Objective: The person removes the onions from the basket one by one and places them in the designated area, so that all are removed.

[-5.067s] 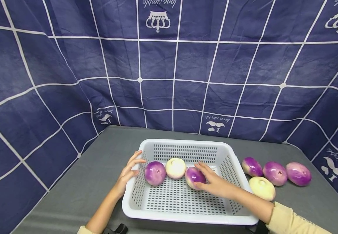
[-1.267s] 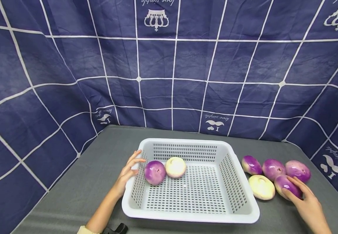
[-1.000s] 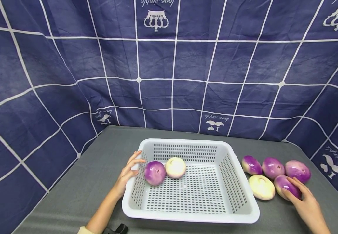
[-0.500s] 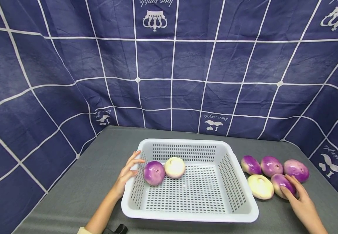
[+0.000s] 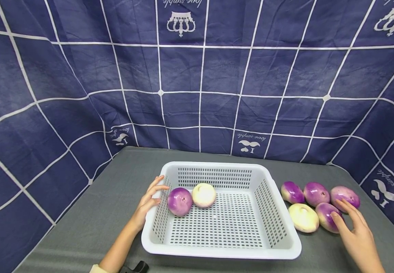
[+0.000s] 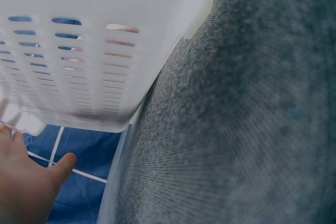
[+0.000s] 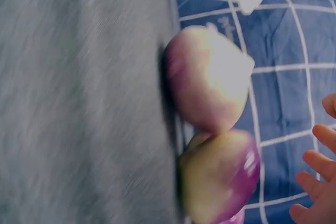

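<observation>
My left hand [image 5: 149,206] rests on the left rim of a white perforated basket [image 5: 221,253], its thumb [image 6: 64,167] held out straight in the left wrist view. Inside the basket, a purple turnip [image 5: 179,201] lies beside a pale cream turnip [image 5: 204,195]. My right hand [image 5: 358,233] hovers with spread fingers just over a purple-and-white turnip [image 5: 327,217] on the table at the right. In the right wrist view, a gap separates the fingers [image 7: 320,163] from two turnips, the nearer one yellowish and purple [image 7: 220,177].
Behind the front turnips stand three more purple ones, left [image 5: 292,192], middle [image 5: 316,193] and right [image 5: 347,195]. A cream turnip [image 5: 303,218] lies between the basket and the front purple one. A blue checked cloth [image 5: 183,72] hangs behind the grey table [image 5: 91,212].
My right hand has carried a purple turnip out of the basket to the group on the right. It nudged it slightly left, then let go and lifted off. The left hand stayed put.
</observation>
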A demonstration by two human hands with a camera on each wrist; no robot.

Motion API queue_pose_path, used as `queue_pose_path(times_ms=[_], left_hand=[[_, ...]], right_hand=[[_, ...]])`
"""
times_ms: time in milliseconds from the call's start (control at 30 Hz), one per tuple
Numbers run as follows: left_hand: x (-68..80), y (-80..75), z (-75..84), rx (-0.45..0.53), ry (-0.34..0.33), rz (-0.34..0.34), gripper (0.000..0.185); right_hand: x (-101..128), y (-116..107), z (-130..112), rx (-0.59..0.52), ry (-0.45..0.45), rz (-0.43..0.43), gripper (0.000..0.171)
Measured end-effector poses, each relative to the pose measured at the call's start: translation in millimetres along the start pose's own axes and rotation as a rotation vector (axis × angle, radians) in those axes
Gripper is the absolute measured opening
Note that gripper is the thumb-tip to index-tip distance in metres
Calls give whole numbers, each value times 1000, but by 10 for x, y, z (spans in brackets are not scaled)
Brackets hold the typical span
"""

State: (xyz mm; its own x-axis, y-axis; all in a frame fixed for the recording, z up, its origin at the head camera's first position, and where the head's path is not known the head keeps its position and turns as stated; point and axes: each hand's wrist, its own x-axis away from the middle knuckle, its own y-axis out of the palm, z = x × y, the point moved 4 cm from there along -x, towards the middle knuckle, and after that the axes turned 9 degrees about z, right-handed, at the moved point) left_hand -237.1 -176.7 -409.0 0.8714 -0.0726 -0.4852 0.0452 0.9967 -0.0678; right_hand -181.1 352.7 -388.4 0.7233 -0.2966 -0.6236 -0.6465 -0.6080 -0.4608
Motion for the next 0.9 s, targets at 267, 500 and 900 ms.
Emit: queue_pose_path(times_ms=[267, 500, 900], left_hand=[[3, 4, -2, 14, -4, 0, 40], [1, 1, 1, 13, 8, 0, 40], [1, 6, 5, 3, 12, 1, 40]], right_hand=[[-46, 2, -416, -64, -77, -18, 41], [-157, 94, -695, -92, -142, -94, 42], [-388, 296, -1305, -255, -316, -248, 41]])
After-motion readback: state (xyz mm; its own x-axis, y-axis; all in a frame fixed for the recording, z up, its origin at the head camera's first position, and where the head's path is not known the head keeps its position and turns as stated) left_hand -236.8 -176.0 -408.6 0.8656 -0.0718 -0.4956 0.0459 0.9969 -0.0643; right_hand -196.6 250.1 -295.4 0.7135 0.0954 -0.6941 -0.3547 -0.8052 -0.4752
